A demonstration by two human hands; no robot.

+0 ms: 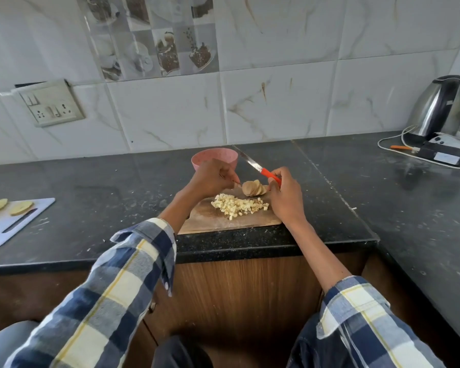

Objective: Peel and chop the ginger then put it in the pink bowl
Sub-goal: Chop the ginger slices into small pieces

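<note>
My right hand (283,193), right of centre in the frame, curls round the orange handle of the knife (255,166), whose blade slants up-left toward the pink bowl (215,157). My left hand (213,177) sits at centre, fingers curled, fingertips just beside the sliced ginger (253,188); whether they pinch anything I cannot tell. The ginger slices lean in a row at the far edge of the wooden board (215,221). Diced ginger (238,205) lies heaped just below them. The bowl stands behind my left hand.
</note>
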